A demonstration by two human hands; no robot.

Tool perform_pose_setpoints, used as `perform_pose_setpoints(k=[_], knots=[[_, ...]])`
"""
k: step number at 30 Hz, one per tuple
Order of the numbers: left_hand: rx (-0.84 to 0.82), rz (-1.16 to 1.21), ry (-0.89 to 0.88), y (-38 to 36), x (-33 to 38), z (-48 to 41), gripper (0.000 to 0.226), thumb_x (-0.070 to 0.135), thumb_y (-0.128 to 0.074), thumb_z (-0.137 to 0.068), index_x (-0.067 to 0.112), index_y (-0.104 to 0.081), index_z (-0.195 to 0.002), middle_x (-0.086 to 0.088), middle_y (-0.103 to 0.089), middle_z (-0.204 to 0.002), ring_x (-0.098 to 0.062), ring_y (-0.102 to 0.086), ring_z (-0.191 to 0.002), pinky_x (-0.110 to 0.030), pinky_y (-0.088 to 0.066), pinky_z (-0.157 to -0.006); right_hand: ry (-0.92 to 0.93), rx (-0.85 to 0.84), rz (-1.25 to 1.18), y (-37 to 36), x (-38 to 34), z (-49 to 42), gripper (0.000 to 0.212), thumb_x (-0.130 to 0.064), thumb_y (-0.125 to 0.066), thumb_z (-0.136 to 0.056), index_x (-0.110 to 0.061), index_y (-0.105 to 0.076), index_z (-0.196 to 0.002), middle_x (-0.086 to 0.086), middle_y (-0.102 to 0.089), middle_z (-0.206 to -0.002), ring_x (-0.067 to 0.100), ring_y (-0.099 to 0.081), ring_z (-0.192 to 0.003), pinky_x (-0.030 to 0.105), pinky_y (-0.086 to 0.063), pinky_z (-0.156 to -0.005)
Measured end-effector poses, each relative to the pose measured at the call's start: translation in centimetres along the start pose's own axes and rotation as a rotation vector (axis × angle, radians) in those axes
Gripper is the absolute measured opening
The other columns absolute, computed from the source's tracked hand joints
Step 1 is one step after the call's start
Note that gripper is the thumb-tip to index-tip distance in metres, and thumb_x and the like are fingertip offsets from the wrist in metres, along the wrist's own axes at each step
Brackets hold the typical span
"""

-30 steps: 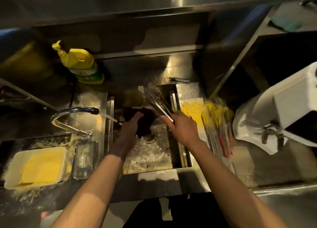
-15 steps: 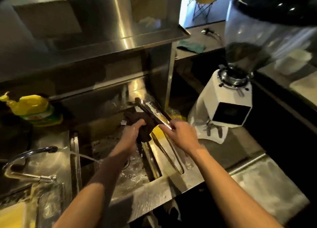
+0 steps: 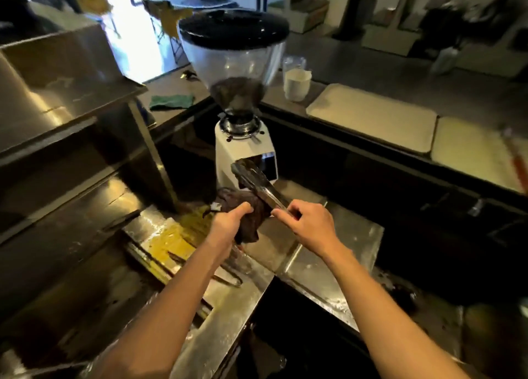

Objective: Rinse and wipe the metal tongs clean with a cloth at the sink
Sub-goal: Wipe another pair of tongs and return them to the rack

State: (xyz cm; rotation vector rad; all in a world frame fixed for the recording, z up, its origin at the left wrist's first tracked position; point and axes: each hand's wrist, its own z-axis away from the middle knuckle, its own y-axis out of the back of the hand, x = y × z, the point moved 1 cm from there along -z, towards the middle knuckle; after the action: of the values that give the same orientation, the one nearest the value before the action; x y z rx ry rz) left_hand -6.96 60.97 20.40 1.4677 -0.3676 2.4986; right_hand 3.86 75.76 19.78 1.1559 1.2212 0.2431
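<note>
My right hand (image 3: 307, 223) grips the handle end of the metal tongs (image 3: 254, 180), whose closed jaws point up and away toward the grinder. My left hand (image 3: 230, 226) is closed around a bunched dark brown cloth (image 3: 251, 216), which touches the tongs just below the middle of their arms. Both hands are above the steel counter (image 3: 314, 264) to the right of the sink. The sink basin (image 3: 85, 278) lies dark at the lower left; its tap is out of view.
A white coffee grinder (image 3: 243, 147) with a clear hopper stands right behind the tongs. Other tongs (image 3: 228, 278) and a yellow cloth (image 3: 168, 236) lie on the drainer. A green cloth (image 3: 171, 101), a white pitcher (image 3: 297, 84) and beige mats (image 3: 371, 116) sit on the far counter.
The view has swung right, away from the tap and the yellow bottle. Both hands have carried the tongs and cloth from over the basin to above the counter in front of the grinder.
</note>
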Motion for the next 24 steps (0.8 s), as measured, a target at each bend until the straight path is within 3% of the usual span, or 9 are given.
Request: perform_pose_setpoints(k=[4, 9, 12, 14, 16, 20, 22, 24], knots=[[-0.170, -0.069, 0.012, -7.2, -0.4, 1.2, 0.014, 0.011, -0.069, -0.084, 0.006, -0.067, -0.097, -0.006, -0.070, -0.081, -0.017, -0.064, -0.063, -0.016, -0.040, -0.036, -0.077, 0.082, 0.028, 5.3, 4.8, 1.6, 0.046, -0.066, -0.057, -0.087, -0.027, -0.052, -0.064, -0.009, -0.055, -0.061, 0.006, -0.051, -0.061, 0.030, -0.033, -0.055], [-0.309, -0.166, -0.017, -16.4, -1.3, 2.5, 0.006, 0.019, -0.072, -0.079, 0.014, -0.069, -0.081, -0.002, -0.072, -0.075, -0.016, -0.064, -0.061, -0.018, -0.039, -0.038, -0.194, 0.177, 0.088, 11.2, 11.4, 2.3, 0.048, -0.070, -0.052, -0.088, -0.025, -0.056, -0.070, -0.007, -0.057, -0.067, 0.006, -0.053, -0.064, 0.029, -0.039, -0.057], [-0.392, -0.193, 0.012, -21.2, -1.8, 2.6, 0.036, 0.034, -0.076, -0.066, 0.016, -0.074, -0.096, -0.003, -0.077, -0.089, -0.022, -0.072, -0.083, -0.031, -0.055, -0.061, -0.257, 0.215, 0.079, 13.9, 14.8, 2.3, 0.048, -0.069, -0.050, -0.089, -0.025, -0.054, -0.069, -0.007, -0.057, -0.069, 0.007, -0.054, -0.066, 0.033, -0.042, -0.060], [-0.437, -0.213, 0.023, -24.6, -2.2, 2.3, 0.050, 0.042, -0.075, -0.055, 0.019, -0.075, -0.100, -0.001, -0.077, -0.095, -0.025, -0.071, -0.095, -0.038, -0.055, -0.077, -0.282, 0.235, 0.089, 16.0, 17.1, 2.1, 0.046, -0.063, -0.051, -0.092, -0.026, -0.049, -0.065, -0.006, -0.054, -0.070, 0.007, -0.051, -0.066, 0.031, -0.035, -0.057], [-0.468, -0.217, 0.021, -27.9, -2.4, 2.2, 0.047, 0.039, -0.075, -0.057, 0.018, -0.075, -0.098, -0.004, -0.077, -0.097, -0.027, -0.070, -0.099, -0.038, -0.052, -0.080, -0.300, 0.258, 0.083, 18.2, 19.1, 1.8, 0.042, -0.056, -0.053, -0.092, -0.027, -0.045, -0.063, -0.006, -0.052, -0.070, 0.007, -0.049, -0.064, 0.027, -0.028, -0.055], [-0.478, -0.166, 0.042, -34.3, -2.1, 2.0, 0.018, 0.017, -0.073, -0.076, 0.008, -0.075, -0.092, -0.011, -0.076, -0.098, -0.029, -0.070, -0.100, -0.044, -0.052, -0.088, -0.346, 0.281, 0.052, 22.2, 22.9, 0.2, 0.035, -0.049, -0.053, -0.090, -0.027, -0.045, -0.065, -0.005, -0.052, -0.071, 0.009, -0.050, -0.064, 0.030, -0.030, -0.056], [-0.483, -0.157, 0.068, -36.7, -1.9, 1.7, 0.021, 0.015, -0.073, -0.077, 0.006, -0.075, -0.095, -0.010, -0.076, -0.100, -0.027, -0.069, -0.102, -0.045, -0.051, -0.096, -0.375, 0.296, 0.040, 23.8, 24.4, -0.6, 0.032, -0.047, -0.054, -0.088, -0.025, -0.045, -0.066, -0.004, -0.053, -0.071, 0.010, -0.050, -0.063, 0.032, -0.031, -0.056], [-0.474, -0.133, 0.067, -39.0, -1.6, 1.3, 0.020, 0.011, -0.071, -0.078, 0.004, -0.073, -0.097, -0.011, -0.076, -0.101, -0.026, -0.069, -0.102, -0.042, -0.051, -0.095, -0.408, 0.310, 0.022, 25.3, 25.6, -1.5, 0.032, -0.045, -0.055, -0.087, -0.024, -0.043, -0.066, -0.004, -0.052, -0.069, 0.011, -0.049, -0.062, 0.033, -0.030, -0.055]])
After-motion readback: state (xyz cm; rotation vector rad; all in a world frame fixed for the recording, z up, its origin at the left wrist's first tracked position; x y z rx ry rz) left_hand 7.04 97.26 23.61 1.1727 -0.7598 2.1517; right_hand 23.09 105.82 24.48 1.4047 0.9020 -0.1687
